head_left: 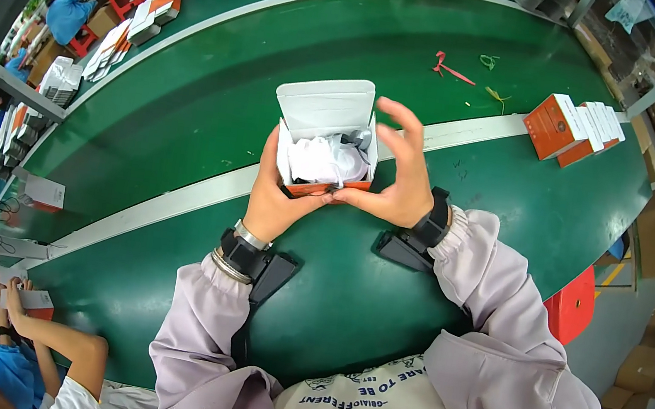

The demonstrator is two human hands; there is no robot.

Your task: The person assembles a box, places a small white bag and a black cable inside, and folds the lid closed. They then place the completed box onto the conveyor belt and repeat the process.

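A small carton [321, 190], white inside and orange-red on its front, sits above the green work surface with its lid [326, 108] raised at the back. Inside it lie a white bundle [324, 160], seemingly in thin wrapping, and a dark grey part [358, 139] at the right; their exact kind cannot be made out. My left hand [276, 201] grips the carton's left side, thumb along the front bottom edge. My right hand [403, 173] has its thumb against the front edge near the other thumb, while its fingers are spread apart, off the carton's right side.
Several orange-and-white cartons [572, 130] stand at the right of the green table [349, 291]. Red and green ties [453, 70] lie beyond the pale strip. More cartons [130, 30] are at the far left. Co-workers' hands show at the upper left and lower left. A red stool [573, 306] stands at the right.
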